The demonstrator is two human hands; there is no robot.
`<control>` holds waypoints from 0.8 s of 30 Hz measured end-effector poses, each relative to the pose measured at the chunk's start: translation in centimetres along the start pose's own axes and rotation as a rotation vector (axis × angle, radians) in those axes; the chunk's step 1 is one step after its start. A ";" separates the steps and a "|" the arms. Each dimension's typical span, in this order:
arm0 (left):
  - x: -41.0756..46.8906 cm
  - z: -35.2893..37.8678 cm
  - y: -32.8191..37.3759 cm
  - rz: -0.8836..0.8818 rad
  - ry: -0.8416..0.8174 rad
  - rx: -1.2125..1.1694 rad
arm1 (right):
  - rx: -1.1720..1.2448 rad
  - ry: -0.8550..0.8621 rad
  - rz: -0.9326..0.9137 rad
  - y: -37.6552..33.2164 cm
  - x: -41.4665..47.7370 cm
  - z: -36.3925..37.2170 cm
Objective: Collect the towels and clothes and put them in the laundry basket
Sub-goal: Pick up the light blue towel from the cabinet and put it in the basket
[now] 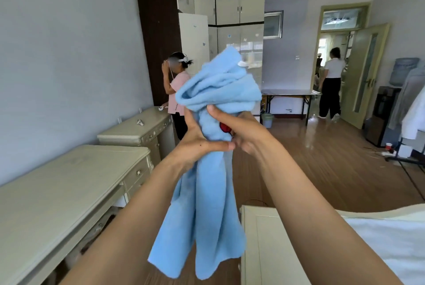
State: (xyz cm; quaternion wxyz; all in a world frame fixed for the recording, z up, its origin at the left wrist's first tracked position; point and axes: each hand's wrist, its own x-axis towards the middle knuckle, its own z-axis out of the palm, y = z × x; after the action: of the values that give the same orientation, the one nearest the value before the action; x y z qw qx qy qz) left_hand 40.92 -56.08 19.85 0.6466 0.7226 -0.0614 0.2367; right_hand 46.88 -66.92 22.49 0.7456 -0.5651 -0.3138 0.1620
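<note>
Towel [208, 215]: light blue, bunched, held in mid-air above the floor [322, 169] | Left hand [197, 144]: fingers clamped on towel middle | Right hand [241, 130]: fingers clamped on towel, touching left hand

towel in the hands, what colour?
Light blue towel, with a small red patch near the right hand; head view.

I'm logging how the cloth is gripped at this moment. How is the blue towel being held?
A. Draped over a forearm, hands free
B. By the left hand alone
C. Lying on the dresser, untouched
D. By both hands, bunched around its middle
D: the left hand and right hand both clasp the blue towel at its middle, with cloth bunched above them and hanging below.
</note>
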 end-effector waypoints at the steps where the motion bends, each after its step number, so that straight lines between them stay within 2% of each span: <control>1: -0.1 0.0 0.0 0.020 -0.001 0.038 | -0.008 -0.080 0.001 -0.2 0.1 0.4; 3: -0.1 -1.0 -0.1 0.037 0.107 0.002 | -0.009 -0.183 -0.004 -0.7 0.3 1.1; 6: 0.3 -4.2 0.0 -0.041 0.339 -0.188 | 0.088 -0.213 0.041 0.0 1.2 1.8; 7: 0.2 -5.0 0.2 -0.086 0.435 -0.254 | 0.023 -0.204 0.025 0.7 1.5 2.2; 9: -0.2 -5.6 1.1 -0.150 0.588 -0.421 | -0.318 -0.166 -0.067 2.6 2.0 2.9; 11: -0.8 -5.9 2.4 -0.123 0.648 -0.567 | -0.569 -0.234 -0.078 4.6 1.8 3.2; 15: -3.5 -7.2 4.9 -0.036 0.800 -0.787 | -0.525 -0.512 0.067 8.6 0.8 3.9; 18: -5.5 -8.1 6.3 0.066 0.915 -0.932 | -0.641 -0.485 0.070 11.9 -0.2 6.7; 21: -7.9 -7.9 7.5 0.084 1.040 -1.010 | -0.456 -0.437 0.070 14.0 -1.9 10.7; 24: -10.9 -7.4 9.3 0.166 1.148 -1.062 | -0.147 -0.368 0.062 13.3 -3.7 14.5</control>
State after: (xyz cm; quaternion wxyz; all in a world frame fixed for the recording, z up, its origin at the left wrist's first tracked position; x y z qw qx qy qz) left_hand 25.73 -52.74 24.05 0.8162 0.0744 0.1239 0.5595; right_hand 36.18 -54.21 11.25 0.6271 -0.5884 -0.4381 0.2620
